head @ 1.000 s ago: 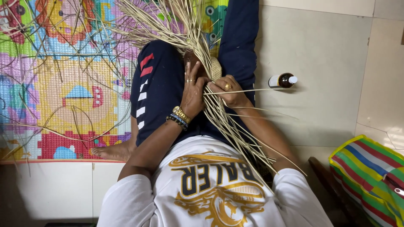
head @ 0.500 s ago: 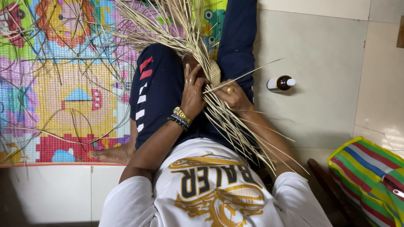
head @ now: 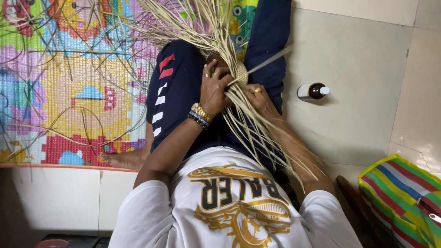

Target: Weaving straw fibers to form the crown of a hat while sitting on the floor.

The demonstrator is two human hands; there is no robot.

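Weaving in hand: a small woven disc (head: 240, 73) of pale straw, with long loose straw strands (head: 202, 27) fanning up and away from it and another sheaf trailing down across the lap. The disc sits over the person's raised knee, between the two hands.

Left hand (head: 215, 89): fingers curled around the near edge of the disc and the gathered strands, clenched on them; rings on the fingers, gold watch and beaded bracelets (head: 199, 116) at the wrist. Right hand (head: 258, 97): fingers closed on the strands just beside the disc, one strand (head: 271, 59) pulled out stiffly to the right. Exact fingertip pinch is hidden by the straw.

Step, as judged: mid-weave, one strand being drawn through or tightened against the disc's edge. Next move would call for holding the disc firm with the left hand while the drawn strand is bent and tucked without snapping; neighbouring strands must be kept apart.

Surroundings: dark blue track trousers (head: 177, 87) with red and white marks; colourful foam play mat (head: 59, 82) on the left with stray strands lying on it; small brown bottle (head: 312, 91) lying on the pale tiled floor (head: 358, 69), well apart to the right; striped woven bag (head: 399, 197) at lower right.
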